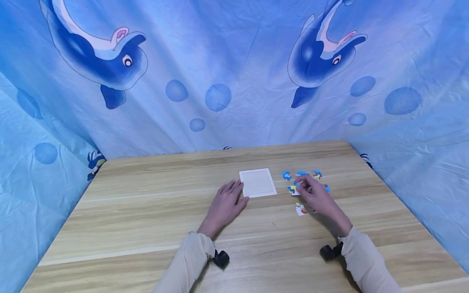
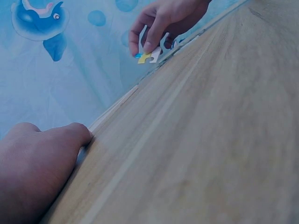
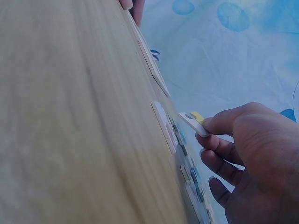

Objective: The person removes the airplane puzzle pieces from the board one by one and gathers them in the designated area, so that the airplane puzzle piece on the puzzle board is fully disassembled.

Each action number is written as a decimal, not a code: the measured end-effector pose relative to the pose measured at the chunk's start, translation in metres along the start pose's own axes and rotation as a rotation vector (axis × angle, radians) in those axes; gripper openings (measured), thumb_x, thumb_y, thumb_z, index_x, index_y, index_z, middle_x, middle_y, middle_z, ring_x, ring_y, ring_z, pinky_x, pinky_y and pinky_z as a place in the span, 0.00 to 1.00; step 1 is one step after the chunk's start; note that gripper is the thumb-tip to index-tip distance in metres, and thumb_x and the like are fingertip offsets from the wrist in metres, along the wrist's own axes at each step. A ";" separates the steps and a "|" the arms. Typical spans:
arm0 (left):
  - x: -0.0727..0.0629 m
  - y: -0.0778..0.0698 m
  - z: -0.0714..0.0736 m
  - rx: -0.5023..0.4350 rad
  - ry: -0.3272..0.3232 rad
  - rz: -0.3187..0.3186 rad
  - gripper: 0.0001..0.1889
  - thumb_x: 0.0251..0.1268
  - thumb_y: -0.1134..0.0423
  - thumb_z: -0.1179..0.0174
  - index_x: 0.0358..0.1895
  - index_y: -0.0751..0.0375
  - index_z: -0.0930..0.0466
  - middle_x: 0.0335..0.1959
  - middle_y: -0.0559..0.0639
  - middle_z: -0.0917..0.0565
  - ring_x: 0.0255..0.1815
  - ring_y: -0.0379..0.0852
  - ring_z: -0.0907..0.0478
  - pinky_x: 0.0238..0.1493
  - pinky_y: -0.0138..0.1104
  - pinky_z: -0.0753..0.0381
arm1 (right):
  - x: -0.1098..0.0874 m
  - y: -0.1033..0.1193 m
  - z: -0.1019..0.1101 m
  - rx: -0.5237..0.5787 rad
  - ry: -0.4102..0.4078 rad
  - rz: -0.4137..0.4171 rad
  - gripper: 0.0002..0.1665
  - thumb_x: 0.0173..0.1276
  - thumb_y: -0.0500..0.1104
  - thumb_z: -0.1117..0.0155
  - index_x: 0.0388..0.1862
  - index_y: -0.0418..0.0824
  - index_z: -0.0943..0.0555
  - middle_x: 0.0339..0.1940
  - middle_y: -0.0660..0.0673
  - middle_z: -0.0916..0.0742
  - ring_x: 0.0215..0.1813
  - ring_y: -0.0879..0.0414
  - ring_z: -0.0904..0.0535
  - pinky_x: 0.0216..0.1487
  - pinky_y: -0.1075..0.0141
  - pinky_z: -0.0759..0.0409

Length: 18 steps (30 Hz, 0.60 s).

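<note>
A square white puzzle tray [image 1: 258, 183] lies flat on the table. At its lower left corner rests my left hand [image 1: 228, 205], its fingers along the left edge and its thumb by the near edge. To the right of the tray, my right hand [image 1: 317, 196] pinches a jigsaw piece [image 2: 148, 58] between thumb and fingers, above the loose pieces. In the right wrist view the held piece [image 3: 191, 122] shows white and yellow and is raised off the table. My right hand partly covers the pieces beneath it.
Several loose jigsaw pieces lie around the right hand: a blue one [image 1: 286, 175], another blue one [image 1: 302, 173], a multicoloured one [image 1: 316, 174] and a white and red one [image 1: 301, 209]. A blue dolphin-print curtain [image 1: 249, 118] hangs behind the wooden table [image 1: 146, 211].
</note>
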<state>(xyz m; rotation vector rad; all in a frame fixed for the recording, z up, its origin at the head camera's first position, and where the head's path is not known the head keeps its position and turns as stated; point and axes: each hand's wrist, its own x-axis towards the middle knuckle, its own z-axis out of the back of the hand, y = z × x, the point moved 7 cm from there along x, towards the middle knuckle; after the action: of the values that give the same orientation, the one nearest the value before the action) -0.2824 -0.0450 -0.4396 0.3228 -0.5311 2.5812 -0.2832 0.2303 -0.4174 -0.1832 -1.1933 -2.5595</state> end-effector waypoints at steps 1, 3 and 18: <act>0.000 0.000 0.000 0.000 0.000 0.000 0.30 0.72 0.43 0.53 0.68 0.59 0.31 0.68 0.53 0.29 0.72 0.51 0.38 0.72 0.45 0.43 | 0.000 -0.001 0.001 0.000 0.001 0.001 0.12 0.71 0.34 0.43 0.52 0.39 0.26 0.35 0.44 0.22 0.34 0.53 0.26 0.26 0.68 0.25; 0.000 0.000 0.000 -0.001 -0.003 -0.001 0.30 0.71 0.43 0.52 0.68 0.59 0.31 0.67 0.53 0.29 0.72 0.51 0.38 0.72 0.45 0.42 | -0.001 -0.001 0.002 0.015 0.004 0.003 0.12 0.70 0.34 0.43 0.51 0.38 0.26 0.35 0.43 0.22 0.34 0.52 0.26 0.26 0.68 0.24; -0.001 -0.001 0.001 -0.008 -0.007 -0.003 0.30 0.71 0.44 0.52 0.68 0.60 0.30 0.67 0.54 0.28 0.72 0.51 0.38 0.72 0.45 0.42 | -0.018 -0.018 0.021 -0.076 0.000 -0.081 0.13 0.73 0.38 0.45 0.55 0.40 0.26 0.36 0.44 0.22 0.37 0.52 0.26 0.34 0.67 0.25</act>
<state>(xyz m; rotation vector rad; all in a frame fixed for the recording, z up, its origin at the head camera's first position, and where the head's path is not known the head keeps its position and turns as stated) -0.2810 -0.0447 -0.4386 0.3301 -0.5426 2.5756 -0.2725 0.2610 -0.4214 -0.1550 -1.1262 -2.6770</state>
